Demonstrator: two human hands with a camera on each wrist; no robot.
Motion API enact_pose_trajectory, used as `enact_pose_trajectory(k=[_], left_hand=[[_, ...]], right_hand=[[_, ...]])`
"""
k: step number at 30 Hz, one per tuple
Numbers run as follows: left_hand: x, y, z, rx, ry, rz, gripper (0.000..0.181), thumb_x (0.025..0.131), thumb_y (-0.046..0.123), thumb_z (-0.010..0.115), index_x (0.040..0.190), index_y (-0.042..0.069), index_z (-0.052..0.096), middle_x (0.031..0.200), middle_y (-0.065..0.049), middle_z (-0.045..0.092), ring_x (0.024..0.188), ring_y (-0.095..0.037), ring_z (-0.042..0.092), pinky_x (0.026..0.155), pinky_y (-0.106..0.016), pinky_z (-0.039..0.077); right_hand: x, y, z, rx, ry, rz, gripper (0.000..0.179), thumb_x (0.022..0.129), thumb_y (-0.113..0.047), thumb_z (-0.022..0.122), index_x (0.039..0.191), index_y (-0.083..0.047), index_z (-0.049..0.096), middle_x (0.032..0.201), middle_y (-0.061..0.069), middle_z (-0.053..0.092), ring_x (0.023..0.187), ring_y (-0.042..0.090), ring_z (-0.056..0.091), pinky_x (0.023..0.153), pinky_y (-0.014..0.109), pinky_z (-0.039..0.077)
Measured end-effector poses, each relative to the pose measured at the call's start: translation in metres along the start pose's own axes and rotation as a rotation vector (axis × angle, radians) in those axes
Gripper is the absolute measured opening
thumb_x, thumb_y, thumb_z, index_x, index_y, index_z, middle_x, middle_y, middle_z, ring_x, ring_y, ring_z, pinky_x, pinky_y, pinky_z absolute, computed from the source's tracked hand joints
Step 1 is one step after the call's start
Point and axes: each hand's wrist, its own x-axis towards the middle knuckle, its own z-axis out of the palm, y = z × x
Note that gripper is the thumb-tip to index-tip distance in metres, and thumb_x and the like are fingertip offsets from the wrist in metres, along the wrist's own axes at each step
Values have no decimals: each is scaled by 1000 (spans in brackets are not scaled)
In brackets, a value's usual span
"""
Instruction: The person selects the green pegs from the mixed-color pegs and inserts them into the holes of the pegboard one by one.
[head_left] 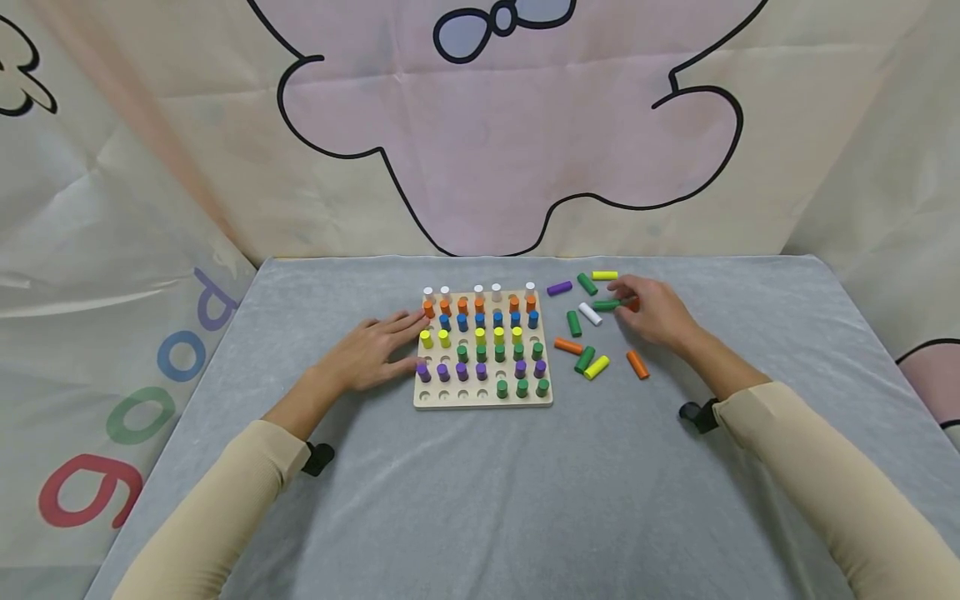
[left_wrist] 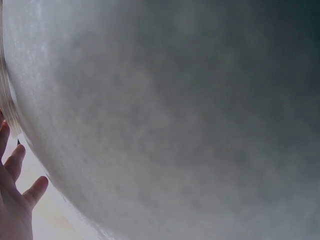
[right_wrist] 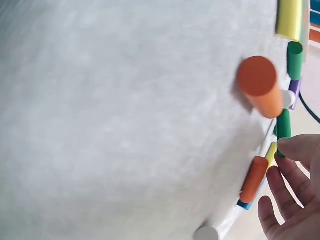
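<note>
A wooden pegboard (head_left: 450,406) stands on the cloth with rows of white, orange, blue, yellow, green and purple pegs in it. My left hand (head_left: 375,350) lies at its left side with the fingers spread, fingertips at the board's edge; the left wrist view catches this hand (left_wrist: 15,200) only at the lower left. To the right of the board my right hand (head_left: 654,312) pinches a green peg (head_left: 606,306) between thumb and forefinger. That green peg (right_wrist: 283,125) sticks out beyond the fingertips in the right wrist view. An orange peg (right_wrist: 254,180) lies near those fingers.
Loose pegs lie between the board and my right hand, among them a purple peg (head_left: 559,288), a white peg (head_left: 590,314) and a yellow peg (head_left: 597,367). Another orange peg (head_left: 637,364) lies nearer me. A grey cloth (head_left: 480,500) covers the table, with printed curtains behind.
</note>
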Motion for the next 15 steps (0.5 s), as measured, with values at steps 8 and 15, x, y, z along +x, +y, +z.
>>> enact_pose_trajectory(k=[8,15], left_hand=[[0,-1,0,3,-9,2,77,98,62,46,159,19,26,164,-3,24,150,-30,23,111,-60,30],[0,0,-1,3,-20,-10,77,97,61,47,159,20,26,164,-3,24,150,-30,23,111,-61,29]], right_hand=[[0,-10,-6,9,29,-47,38,92,0,65,129,2,57,112,21,68,110,38,60,92,55,48],[-3,-16,-11,16,43,-70,39,92,-2,66,130,1,57,111,20,68,106,37,60,88,54,50]])
